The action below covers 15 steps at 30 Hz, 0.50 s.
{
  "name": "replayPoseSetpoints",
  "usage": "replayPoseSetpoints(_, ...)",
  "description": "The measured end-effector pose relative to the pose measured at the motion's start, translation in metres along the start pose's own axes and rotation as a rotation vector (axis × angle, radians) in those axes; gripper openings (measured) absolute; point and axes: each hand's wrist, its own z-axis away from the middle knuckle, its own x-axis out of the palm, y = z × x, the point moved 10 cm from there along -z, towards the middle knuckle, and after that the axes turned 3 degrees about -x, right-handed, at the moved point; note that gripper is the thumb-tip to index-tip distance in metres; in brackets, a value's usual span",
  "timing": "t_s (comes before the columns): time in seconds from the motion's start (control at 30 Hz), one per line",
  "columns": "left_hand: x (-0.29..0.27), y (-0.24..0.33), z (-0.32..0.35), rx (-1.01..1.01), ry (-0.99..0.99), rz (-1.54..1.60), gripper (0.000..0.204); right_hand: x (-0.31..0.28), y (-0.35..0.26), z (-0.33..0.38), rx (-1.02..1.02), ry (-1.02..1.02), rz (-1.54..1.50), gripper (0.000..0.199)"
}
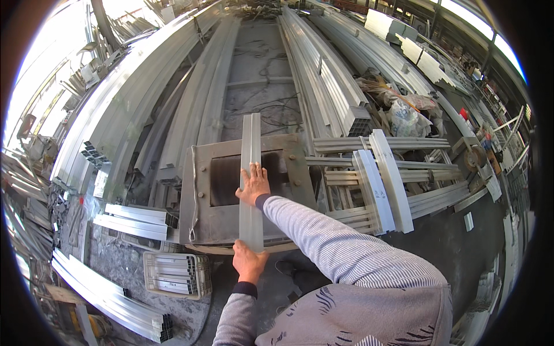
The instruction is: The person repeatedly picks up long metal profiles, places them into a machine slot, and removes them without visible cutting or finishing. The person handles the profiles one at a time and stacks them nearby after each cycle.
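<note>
A long silvery metal profile (251, 138) lies lengthwise over a worn metal work table (193, 216), crossing the dark rectangular opening (225, 179) in its top. At the profile's near end, by the table's front edge, my left hand (249, 262) is closed around it. Farther along, my right hand (254, 185) rests on top of the same profile, fingers spread apart and thumb at its left edge. The profile's underside is hidden.
Long metal profiles (133, 86) are stacked at the left, and more (329, 75) at the right. Two short profiles (384, 184) lie across a rack right of the table. A plastic crate (205, 277) of cut pieces stands lower left, near bundled profiles (115, 300).
</note>
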Motion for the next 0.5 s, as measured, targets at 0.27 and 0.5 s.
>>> replayPoseSetpoints(0.27, 0.002, 0.001, 0.03, 0.008, 0.006, 0.042, 0.071, 0.002, 0.003, 0.034, -0.032, 0.039, 0.026, 0.081)
replayPoseSetpoints(0.5, 0.026, -0.058, 0.104, -0.034, 0.032, 0.052, 0.069, 0.007, -0.028, 0.121, -0.062, -0.008, 0.043, 0.081)
